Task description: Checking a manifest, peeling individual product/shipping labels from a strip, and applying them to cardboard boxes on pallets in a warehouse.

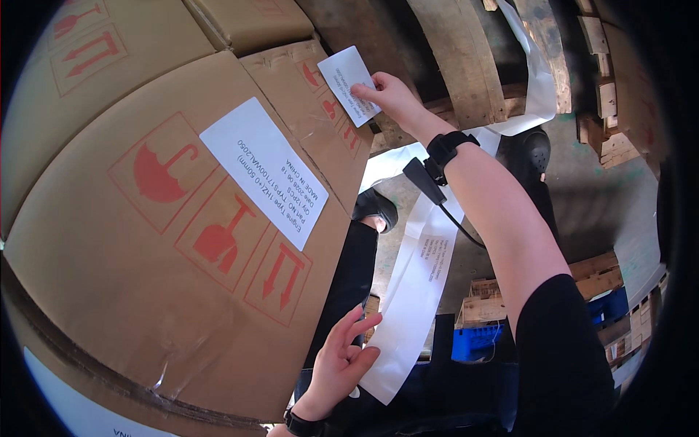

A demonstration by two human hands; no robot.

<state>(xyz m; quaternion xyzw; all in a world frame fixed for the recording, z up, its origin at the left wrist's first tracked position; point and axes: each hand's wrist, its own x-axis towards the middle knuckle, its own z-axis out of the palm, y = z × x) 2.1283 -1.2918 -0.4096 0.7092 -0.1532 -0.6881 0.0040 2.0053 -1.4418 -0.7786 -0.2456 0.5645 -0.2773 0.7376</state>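
Note:
My right hand [389,98] pinches the lower right edge of a white printed label [346,84] between thumb and fingers. That label lies over the side of a cardboard box [280,62] at the far end; whether it is stuck down cannot be told. At the lower middle, my left hand [338,364] has its fingers apart, close beside a long white label strip [419,291] with a printed block on it. On the large cardboard box [95,211] at left, another white label [266,171] partly covers red umbrella, glass and arrow marks.
More cardboard boxes [145,29] adjoin at the upper left. Wooden pallets [466,58] stand at the top right, with white strip [535,80] draped along them. Blue crates [477,341] and pallet wood are at lower right. My shoes [535,151] show on the floor.

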